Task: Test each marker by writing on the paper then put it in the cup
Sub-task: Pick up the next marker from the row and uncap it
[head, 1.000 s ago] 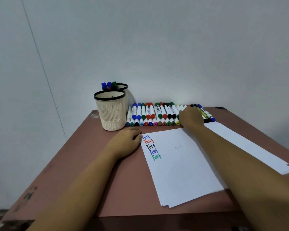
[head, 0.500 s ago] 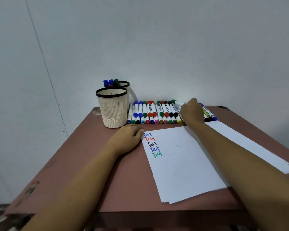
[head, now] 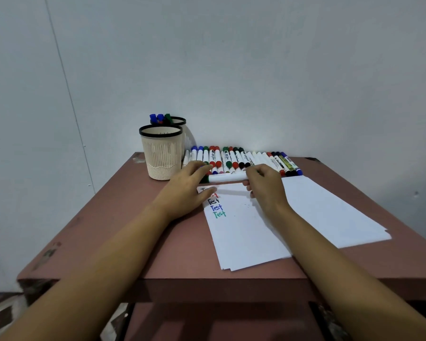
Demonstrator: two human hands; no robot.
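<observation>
Holding a green-capped marker (head: 228, 178) crosswise between both hands, you have moved on from picking to uncapping. A second ago your right hand (head: 266, 190) was reaching into the row of markers (head: 246, 161) beyond it, and your left hand (head: 187, 190) lay flat at the paper's corner. Now the right hand has drawn one marker out and curls round the end of its white barrel, while the left has lifted off the sheet and pinches the dark green cap between thumb and fingers. The marker hangs level just over the far edge of the paper (head: 256, 230), spanning the gap between your hands and clear of the row behind it. Your left thumb covers the top of the column of "Test" words; the black, blue and green lines show on your side of it. The front cup (head: 161, 156) stands just beyond your left hand, and the rear cup (head: 182, 123) behind it already holds a few markers. Judging by this, the pick is done and the cap pull comes next, then a fresh line under the green one. Nothing pins the sheet now, so steady it before you write.
</observation>
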